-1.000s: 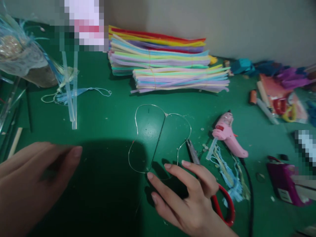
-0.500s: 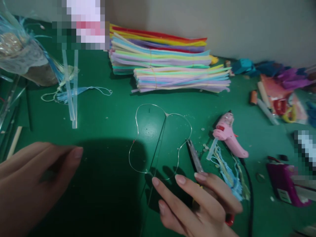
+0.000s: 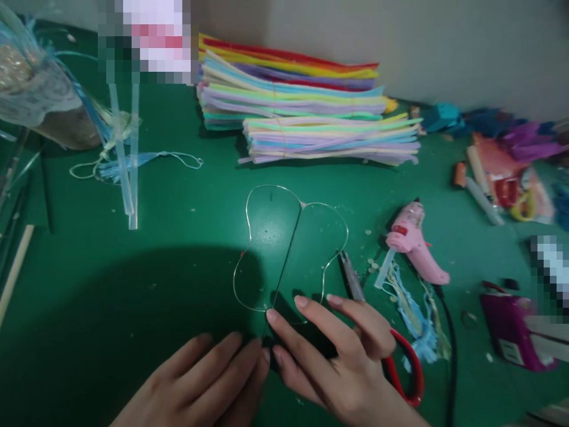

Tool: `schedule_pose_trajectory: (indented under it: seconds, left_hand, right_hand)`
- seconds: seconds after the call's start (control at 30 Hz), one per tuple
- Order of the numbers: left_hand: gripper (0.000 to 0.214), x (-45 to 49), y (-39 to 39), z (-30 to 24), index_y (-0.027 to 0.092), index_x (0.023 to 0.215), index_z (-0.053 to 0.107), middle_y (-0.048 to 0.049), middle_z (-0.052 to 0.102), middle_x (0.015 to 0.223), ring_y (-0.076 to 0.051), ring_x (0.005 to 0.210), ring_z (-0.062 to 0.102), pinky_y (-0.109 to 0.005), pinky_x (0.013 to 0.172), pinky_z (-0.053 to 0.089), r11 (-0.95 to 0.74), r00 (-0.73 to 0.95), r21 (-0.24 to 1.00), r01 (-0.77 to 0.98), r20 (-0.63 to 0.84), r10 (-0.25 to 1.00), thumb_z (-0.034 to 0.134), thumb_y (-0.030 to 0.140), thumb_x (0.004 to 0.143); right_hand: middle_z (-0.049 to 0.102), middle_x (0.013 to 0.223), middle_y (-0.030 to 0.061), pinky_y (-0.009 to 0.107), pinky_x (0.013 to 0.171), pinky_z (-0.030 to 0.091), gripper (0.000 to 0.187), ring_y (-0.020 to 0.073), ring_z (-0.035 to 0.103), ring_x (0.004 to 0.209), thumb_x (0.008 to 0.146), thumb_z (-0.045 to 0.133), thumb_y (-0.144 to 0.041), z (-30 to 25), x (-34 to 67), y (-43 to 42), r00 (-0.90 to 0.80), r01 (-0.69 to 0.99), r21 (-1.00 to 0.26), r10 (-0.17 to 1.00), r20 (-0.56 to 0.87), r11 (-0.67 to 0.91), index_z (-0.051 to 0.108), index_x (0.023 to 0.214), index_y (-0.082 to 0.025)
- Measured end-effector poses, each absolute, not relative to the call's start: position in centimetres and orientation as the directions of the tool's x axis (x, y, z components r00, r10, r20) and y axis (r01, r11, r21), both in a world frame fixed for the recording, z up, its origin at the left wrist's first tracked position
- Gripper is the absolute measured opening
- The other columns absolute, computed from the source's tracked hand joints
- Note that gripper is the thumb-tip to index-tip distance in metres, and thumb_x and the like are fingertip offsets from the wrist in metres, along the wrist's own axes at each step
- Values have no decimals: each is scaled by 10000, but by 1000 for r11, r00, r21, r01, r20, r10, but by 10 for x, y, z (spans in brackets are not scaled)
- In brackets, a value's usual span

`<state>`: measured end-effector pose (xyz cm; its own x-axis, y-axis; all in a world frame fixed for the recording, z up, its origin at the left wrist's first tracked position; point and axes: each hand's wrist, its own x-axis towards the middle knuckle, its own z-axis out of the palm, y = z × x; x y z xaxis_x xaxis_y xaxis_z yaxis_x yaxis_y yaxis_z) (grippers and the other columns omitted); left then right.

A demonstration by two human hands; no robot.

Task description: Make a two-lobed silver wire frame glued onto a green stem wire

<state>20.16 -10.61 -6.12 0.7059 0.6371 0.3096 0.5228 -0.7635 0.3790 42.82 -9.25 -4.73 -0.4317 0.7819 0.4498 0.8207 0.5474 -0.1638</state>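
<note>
A thin silver wire bent into a lobed outline lies on the green table top. From its upper notch a dark thread runs down across the shape to its lower edge. My left hand is beside that lower edge, its fingertips pinched together where the thread ends. My right hand rests over the lower right of the outline with fingers spread, the index tip touching the wire near the thread. Pliers with red handles lie partly beneath my right hand, their tips at the outline's right side.
Bundles of colourful pipe cleaners lie at the back. To the right are a pink glue gun with a black cord, tassels and a purple box. Clear glue sticks and a blue tassel lie left.
My left hand has moved right and closed on the thread end beside my right hand. My right hand has shifted slightly, uncovering more of the pliers' red handle.
</note>
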Motion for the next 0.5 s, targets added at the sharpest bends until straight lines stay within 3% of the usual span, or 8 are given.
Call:
schedule_pose_trajectory:
  seconds: [0.07,0.13,0.5]
  left_hand:
    - [260,200,-107,-66,185,1185,670,-46,612,1365,-224,1333,481,-397,1145,303,-776,724,392,494,309,617,626,236,934]
    - [270,199,-109,-69,159,1167,671,-69,584,1410,-254,1410,410,-419,1194,258,-785,736,395,476,310,602,658,241,911]
    - [326,196,-118,-73,149,1216,661,-86,585,1398,-305,1443,332,-449,1226,166,-820,774,286,497,280,567,579,284,931]
  right_hand:
    - [561,1194,17,376,909,407,254,247,464,1052,840,717,-365,-47,428,-93,-439,818,-174,791,425,548,769,1071,-271]
    - [566,1201,15,387,910,408,249,252,468,1066,850,712,-351,-47,429,-93,-436,817,-186,796,419,545,765,1078,-266]
    - [549,1197,17,407,901,412,230,248,461,1064,876,695,-334,-44,431,-90,-455,811,-189,801,389,553,753,1088,-269]
